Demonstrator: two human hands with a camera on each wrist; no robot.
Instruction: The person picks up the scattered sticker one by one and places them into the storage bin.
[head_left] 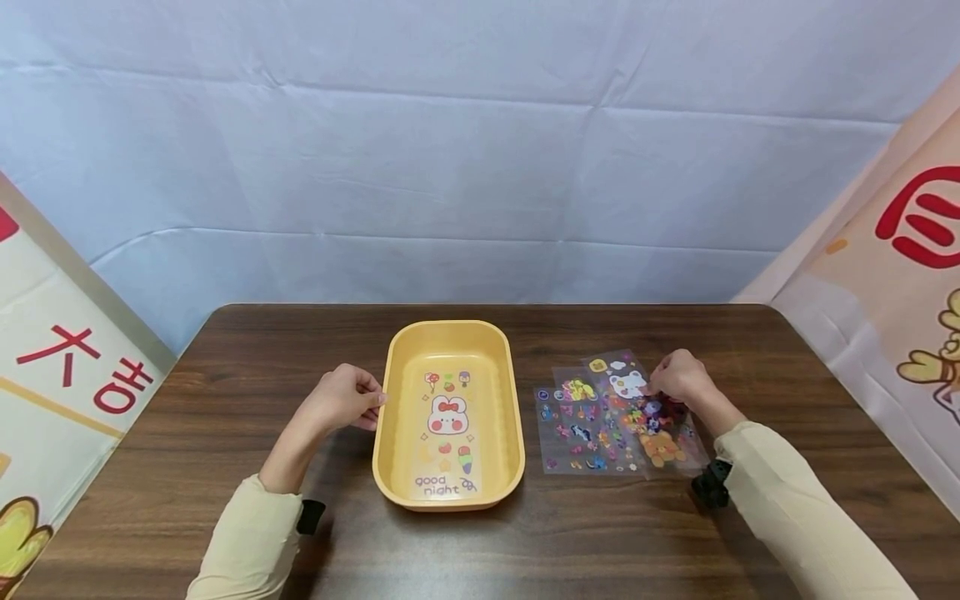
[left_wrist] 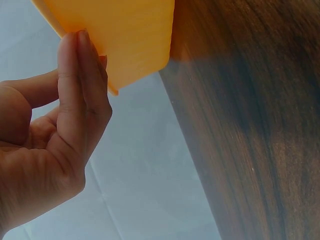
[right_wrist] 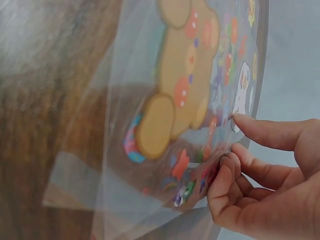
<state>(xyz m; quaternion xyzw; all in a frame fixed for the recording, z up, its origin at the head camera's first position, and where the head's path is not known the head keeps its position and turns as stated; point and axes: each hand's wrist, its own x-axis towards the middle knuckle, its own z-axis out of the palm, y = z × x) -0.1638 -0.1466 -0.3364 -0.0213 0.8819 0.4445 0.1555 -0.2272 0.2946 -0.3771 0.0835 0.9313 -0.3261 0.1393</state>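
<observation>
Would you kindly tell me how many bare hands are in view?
2: the left hand holds the left rim of the rounded rectangular yellow plastic tray, and the right hand grips the overlapping transparent plastic sheets of colourful stickers. No others show.

I saw soft, even light over the worktop (head_left: pixel 480 554), pale glare on its near side, and slight haze in both wrist views.

Tray (head_left: pixel 501 400) smooth plastic, slight sheen; sticker sheets (head_left: pixel 603 421) glossy clear film; tabletop (head_left: pixel 600 533) wood-grained, semi-glossy; backdrop (head_left: pixel 450 167) creased matt cloth.
</observation>
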